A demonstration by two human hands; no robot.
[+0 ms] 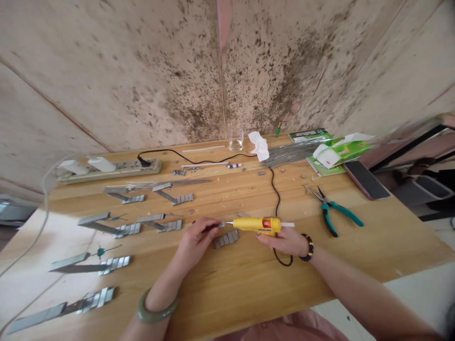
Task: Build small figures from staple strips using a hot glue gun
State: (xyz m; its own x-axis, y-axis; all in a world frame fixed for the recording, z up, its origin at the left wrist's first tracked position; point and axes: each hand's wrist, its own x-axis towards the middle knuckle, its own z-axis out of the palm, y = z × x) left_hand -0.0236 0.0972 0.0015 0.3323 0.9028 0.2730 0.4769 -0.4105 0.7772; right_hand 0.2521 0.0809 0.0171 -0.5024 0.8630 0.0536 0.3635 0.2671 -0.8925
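My right hand is wrapped round a yellow hot glue gun, with a white glue stick poking out of its back end. The gun's nozzle points left and meets, or nearly meets, a small grey piece pinched in the fingers of my left hand. Just below the nozzle, a short row of joined grey blocks lies on the wooden table. Most of the small piece is hidden by my fingers.
Several grey folded strips with stepped blocks stand at left. Teal-handled pliers and a phone lie at right. Behind are a power strip, a glass, thin wires and a tissue pack. A black cord crosses the table.
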